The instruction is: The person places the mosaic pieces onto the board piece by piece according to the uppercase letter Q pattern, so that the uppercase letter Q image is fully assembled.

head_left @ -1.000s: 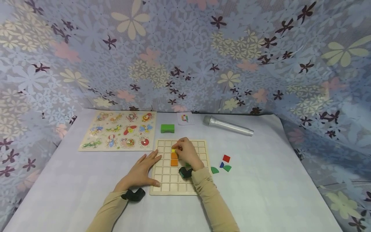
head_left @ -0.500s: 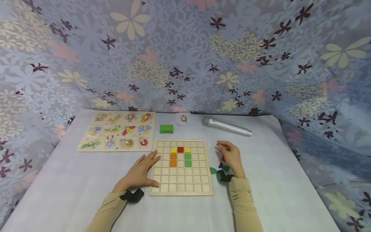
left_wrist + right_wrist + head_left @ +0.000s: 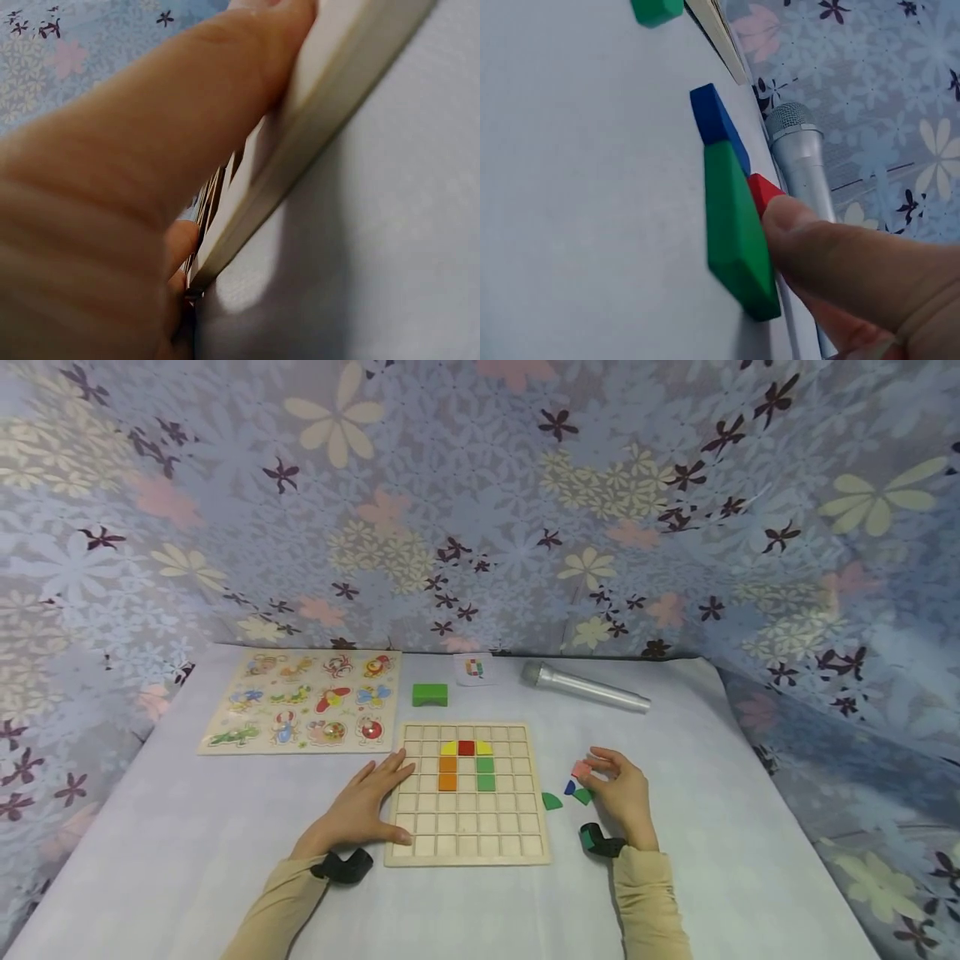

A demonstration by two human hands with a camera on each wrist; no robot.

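My left hand [image 3: 366,806] lies with fingers spread on the left edge of the wooden grid board [image 3: 442,850]; in the left wrist view the thumb [image 3: 225,67] rests along the board's rim [image 3: 289,139]. On the grid, a red square [image 3: 467,748] sits between two yellow quarter-rounds, above orange squares [image 3: 447,774] at left and green squares [image 3: 486,774] at right. Right of the board, my right hand [image 3: 621,787] pinches a red square tile [image 3: 581,769] between thumb and fingers. Beside it lie a blue piece [image 3: 714,116] and a green quarter-round [image 3: 735,225], touching each other.
Another green quarter-round [image 3: 552,801] lies by the board's right edge. Behind stand a green block [image 3: 430,695], a pattern card [image 3: 474,669] and a silver microphone [image 3: 592,687]. An insect puzzle board [image 3: 300,702] lies at the back left.
My right hand has left the grid, moved right to the loose pieces and taken hold of the red square tile. My left hand stays on the board.
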